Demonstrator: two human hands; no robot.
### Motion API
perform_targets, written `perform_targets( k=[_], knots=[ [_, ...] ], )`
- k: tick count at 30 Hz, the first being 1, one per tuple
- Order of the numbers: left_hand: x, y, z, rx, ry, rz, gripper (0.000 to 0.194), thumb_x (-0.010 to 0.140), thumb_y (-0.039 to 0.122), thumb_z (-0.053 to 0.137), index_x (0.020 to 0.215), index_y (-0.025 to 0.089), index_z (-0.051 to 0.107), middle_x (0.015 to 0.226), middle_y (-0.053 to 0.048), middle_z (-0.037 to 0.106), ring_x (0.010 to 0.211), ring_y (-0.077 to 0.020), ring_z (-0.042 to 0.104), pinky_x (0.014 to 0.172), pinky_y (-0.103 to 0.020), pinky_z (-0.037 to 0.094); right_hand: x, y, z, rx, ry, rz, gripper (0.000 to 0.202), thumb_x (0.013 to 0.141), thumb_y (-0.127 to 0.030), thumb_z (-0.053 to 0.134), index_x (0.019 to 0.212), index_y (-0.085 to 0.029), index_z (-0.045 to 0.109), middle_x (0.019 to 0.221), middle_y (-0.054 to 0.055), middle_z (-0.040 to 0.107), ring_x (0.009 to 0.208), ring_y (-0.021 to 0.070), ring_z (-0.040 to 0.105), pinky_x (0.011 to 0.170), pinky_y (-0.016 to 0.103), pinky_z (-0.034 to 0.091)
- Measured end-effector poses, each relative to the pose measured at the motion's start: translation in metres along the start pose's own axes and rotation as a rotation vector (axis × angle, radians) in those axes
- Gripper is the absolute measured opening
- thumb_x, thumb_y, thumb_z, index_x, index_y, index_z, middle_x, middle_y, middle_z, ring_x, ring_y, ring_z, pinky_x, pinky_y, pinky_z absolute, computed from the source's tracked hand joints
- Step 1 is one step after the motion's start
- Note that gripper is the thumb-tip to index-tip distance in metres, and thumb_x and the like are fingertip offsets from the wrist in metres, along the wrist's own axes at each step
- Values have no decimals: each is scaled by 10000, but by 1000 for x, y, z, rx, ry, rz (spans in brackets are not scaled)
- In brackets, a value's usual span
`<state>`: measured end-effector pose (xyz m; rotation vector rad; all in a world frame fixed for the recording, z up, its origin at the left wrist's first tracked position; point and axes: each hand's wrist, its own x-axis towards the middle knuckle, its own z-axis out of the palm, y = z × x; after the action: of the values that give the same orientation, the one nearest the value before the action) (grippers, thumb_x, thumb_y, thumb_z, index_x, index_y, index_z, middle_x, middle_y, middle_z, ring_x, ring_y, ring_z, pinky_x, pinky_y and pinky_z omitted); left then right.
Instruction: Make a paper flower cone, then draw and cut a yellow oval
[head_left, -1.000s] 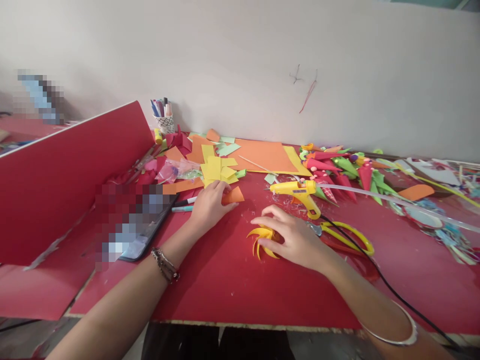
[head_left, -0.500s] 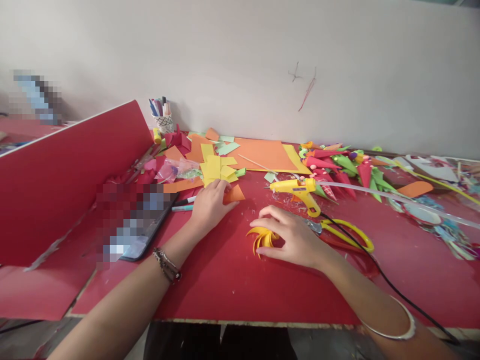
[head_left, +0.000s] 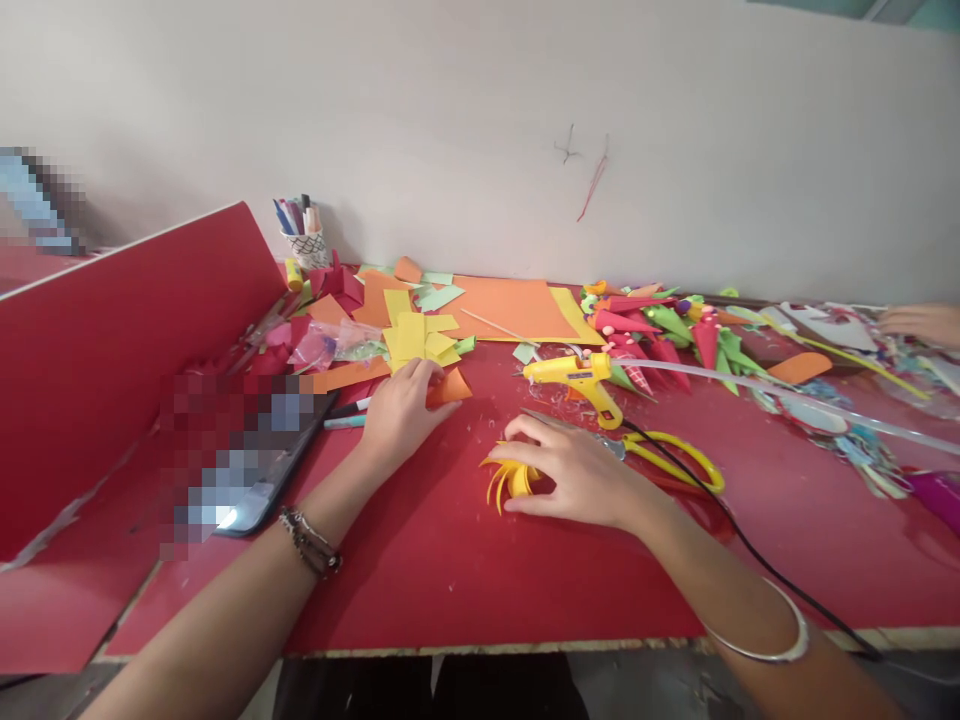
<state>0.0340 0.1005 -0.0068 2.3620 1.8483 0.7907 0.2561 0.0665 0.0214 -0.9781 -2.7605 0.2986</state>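
Note:
My left hand point(head_left: 403, 405) is curled over a rolled piece of orange paper point(head_left: 454, 387), which shows between thumb and fingers. Yellow paper strips point(head_left: 411, 336) lie just beyond those fingertips. My right hand point(head_left: 566, 472) bends its fingers and thumb around a yellow flower-like piece with curled paper strips point(head_left: 514, 480), low over the red tabletop. Part of this piece is hidden by the hand. Close beyond the right hand lie a yellow glue gun point(head_left: 581, 378) and scissors with yellow handles point(head_left: 694, 455).
At left lie a phone point(head_left: 281, 480) and a raised red board point(head_left: 127, 370). A pen cup point(head_left: 306, 247) stands by the wall. Paper cones point(head_left: 652, 335) and scraps fill the back. A black cord point(head_left: 757, 535) crosses the right side. Another person's hand point(head_left: 926, 322) is at far right.
The view has shifted slightly right, and another person's hand shows more at the right edge. Both my hands keep nearly the same hold; the yellow piece is turned slightly.

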Motion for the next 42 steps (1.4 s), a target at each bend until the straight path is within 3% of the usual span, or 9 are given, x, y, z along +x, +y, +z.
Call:
perform_targets(
  k=[12, 19, 23, 27, 33, 36, 42],
  knots=[
    [0, -1, 1, -23, -15, 4, 261, 729, 384, 577, 895, 212, 471, 890, -15, 578, 732, -172, 555, 602, -257, 403, 1, 5, 2, 96, -37, -21, 223, 830, -364, 491, 1000, -278, 606, 998, 14, 547, 744, 106, 566, 644, 238, 431],
    [1, 3, 2, -80, -10, 48, 286, 719, 401, 588, 895, 208, 474, 848, -10, 569, 726, -168, 546, 603, -261, 411, 1, 8, 0, 200, 29, 29, 194, 828, -333, 507, 950, -233, 620, 1012, 17, 566, 781, 116, 573, 684, 246, 449],
    [0, 6, 1, -117, -19, 101, 290, 717, 392, 597, 902, 208, 470, 842, -5, 562, 742, -163, 537, 623, -260, 413, 1, 8, -1, 352, 145, 40, 213, 819, -306, 526, 1003, -225, 596, 1026, 22, 581, 912, 137, 560, 756, 255, 457],
    [0, 7, 0, -130, -33, 156, 284, 725, 381, 597, 897, 202, 459, 814, -2, 542, 732, -154, 519, 619, -251, 403, 2, 10, -2, 549, 315, 24, 189, 789, -287, 570, 960, -212, 603, 948, 15, 611, 870, 120, 573, 787, 256, 457],
    [-1, 12, 3, -188, -57, 220, 248, 745, 327, 578, 908, 194, 447, 804, -1, 531, 700, -140, 504, 609, -242, 401, 5, 10, 0, 831, 546, 181, 161, 784, -304, 560, 919, -233, 609, 917, 12, 632, 855, 140, 584, 686, 254, 494],
    [-2, 15, 5, -206, -62, 241, 244, 739, 301, 585, 910, 198, 444, 788, 7, 530, 681, -134, 501, 593, -237, 395, 7, 8, 1, 886, 659, 246, 142, 783, -321, 550, 881, -244, 618, 913, 13, 629, 904, 159, 573, 732, 286, 497],
    [-6, 23, 4, -258, -73, 288, 246, 731, 269, 596, 905, 197, 436, 765, 13, 512, 672, -126, 488, 582, -227, 383, 12, 8, 8, 905, 773, 198, 100, 782, -249, 550, 859, -241, 615, 965, 31, 583, 1003, 158, 528, 830, 309, 470]
  ],
)
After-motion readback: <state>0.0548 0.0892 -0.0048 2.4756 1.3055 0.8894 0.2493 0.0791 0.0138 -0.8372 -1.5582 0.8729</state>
